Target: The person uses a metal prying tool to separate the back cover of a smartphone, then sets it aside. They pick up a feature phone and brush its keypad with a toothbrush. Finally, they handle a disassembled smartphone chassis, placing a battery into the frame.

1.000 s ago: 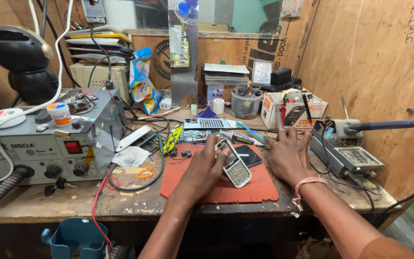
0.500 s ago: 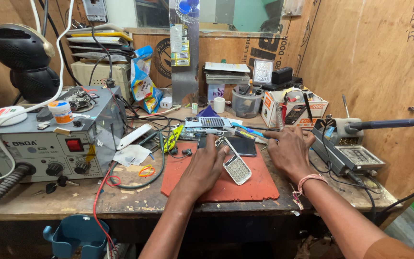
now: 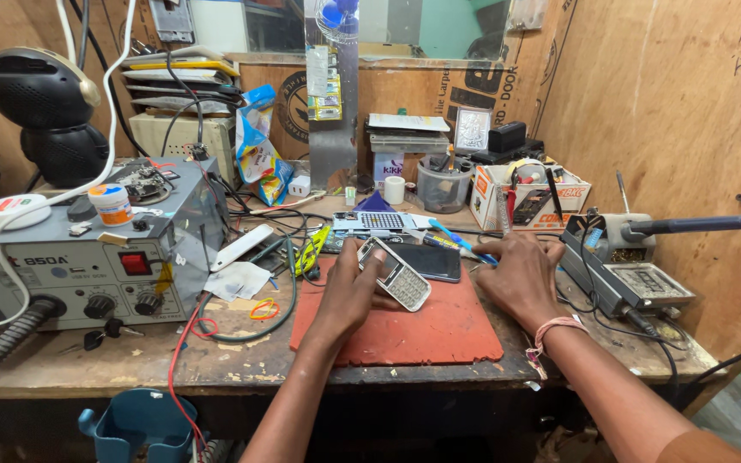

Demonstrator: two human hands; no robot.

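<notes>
On the red mat point(image 3: 422, 330) at the middle of the worktop point(image 3: 173, 364), our left hand point(image 3: 349, 291) has its grip closed around the lower end of a silver keypad phone point(image 3: 396, 273), fingers wrapped along its left edge, the phone lying tilted with its keypad facing up and its far corner resting on the mat. Our right hand point(image 3: 521, 279) holds nothing: it lies flat and open, palm down, at the mat's right edge, fingers spread toward a blue-handled tool point(image 3: 456, 240). Compared with a second ago, the right hand has drawn slightly back and to the right, off the dark smartphone point(image 3: 429, 261) that lies flat just beyond the keypad phone, while the left hand has kept its hold and the phone has barely shifted. We judge that the work now sits with the keypad phone alone, and the right hand is free to pick up a tool. Further out, a grey hot-air rework station point(image 3: 87, 257) stands to the left with its hose running off the front edge, a yellow-green tweezer point(image 3: 310, 249) lies beside the mat, and a soldering iron holder point(image 3: 632, 283) sits to the right near the plywood wall
</notes>
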